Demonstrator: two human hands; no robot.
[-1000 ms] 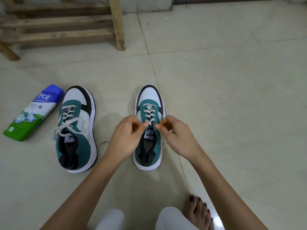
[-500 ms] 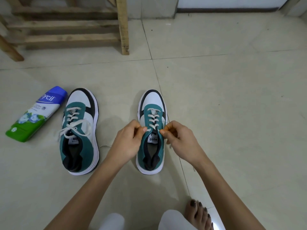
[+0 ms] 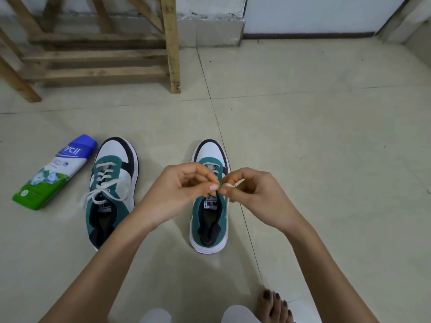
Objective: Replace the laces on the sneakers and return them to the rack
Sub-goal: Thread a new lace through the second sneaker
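Sneaker (image 3: pixel 210 220) sits on the floor (image 3: pixel 326 159) under our hands; left hand (image 3: pixel 184 192) and right hand (image 3: pixel 251 197) each pinch the white lace (image 3: pixel 227 184). Second sneaker (image 3: pixel 109 194) lies alongside, laced.

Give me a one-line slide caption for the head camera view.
Left hand and right hand pinch the white lace above one teal sneaker; the other sneaker sits tied beside a bottle.

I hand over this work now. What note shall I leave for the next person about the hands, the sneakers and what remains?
Left grip and right grip each pinch the lace above the untied sneaker, which stands on the floor.
Done: the tied sneaker beside it is laced, with a bow.
Left: tie this one, then put both on the wooden rack.
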